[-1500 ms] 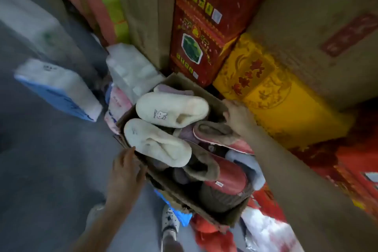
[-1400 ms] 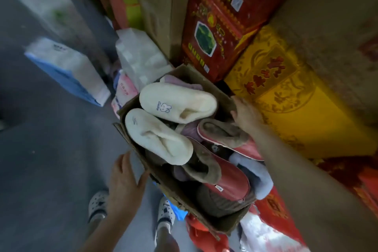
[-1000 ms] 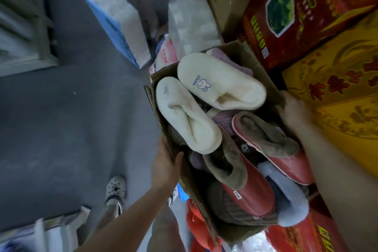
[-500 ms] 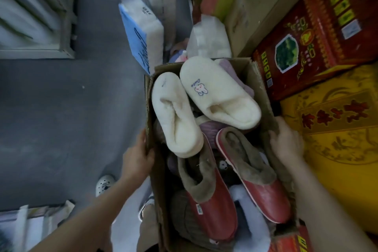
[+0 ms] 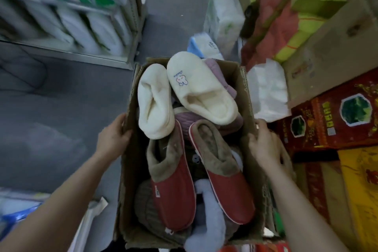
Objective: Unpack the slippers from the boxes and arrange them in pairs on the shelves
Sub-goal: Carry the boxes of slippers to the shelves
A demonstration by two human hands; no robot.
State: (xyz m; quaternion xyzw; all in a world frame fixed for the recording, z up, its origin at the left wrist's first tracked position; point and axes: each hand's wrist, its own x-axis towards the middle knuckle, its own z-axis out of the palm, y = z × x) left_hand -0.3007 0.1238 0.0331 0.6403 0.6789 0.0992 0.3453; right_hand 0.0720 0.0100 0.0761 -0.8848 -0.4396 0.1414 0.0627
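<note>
**Grip.** The cardboard box point(image 5: 132, 170) is open-topped and sits at the centre of view, its long axis running 12 to 6. I have it by both long walls.
- My left hand point(image 5: 112, 137) is at the box's 9 o'clock, curled round the rim.
- My right hand point(image 5: 263, 147) is at 3 o'clock, clamped over the opposite rim with the fingers down the outer wall.
- Each hand is closed on cardboard and holds nothing else.
- The grips oppose each other near mid-length. I judge this balances the load and keeps the soft walls from bowing.

**Contents.** The slippers are loose and heaped.
- The cream slippers point(image 5: 200, 88) are at the 12 o'clock end. One lies on its side; the other has a small rabbit motif.
- They lie partly over a mauve ribbed slipper point(image 5: 188, 122).
- The red slippers point(image 5: 173, 190), with brown fleece cuffs, lie side by side, toes toward 6.
- A pale fluffy slipper point(image 5: 210, 223) and a brown knitted slipper point(image 5: 146, 210) are lower down, at 6 to 7.
- Like lies next to like, which should make pairing easy.

**Surroundings.**
- The shelf unit point(image 5: 131, 26) is at 10 to 11 o'clock, across the grey floor point(image 5: 61, 118). It holds white packs, which are blurred.
- A red carton point(image 5: 337, 120) is just beside the box at 3 o'clock, close to my right knuckles.

**Judgement.** Nothing is unpacked yet, and the step in hand looks like repositioning the whole box. I cannot tell whether its base rests on anything. The cream slippers ride above the rim, so any tilt may spill them.
</note>
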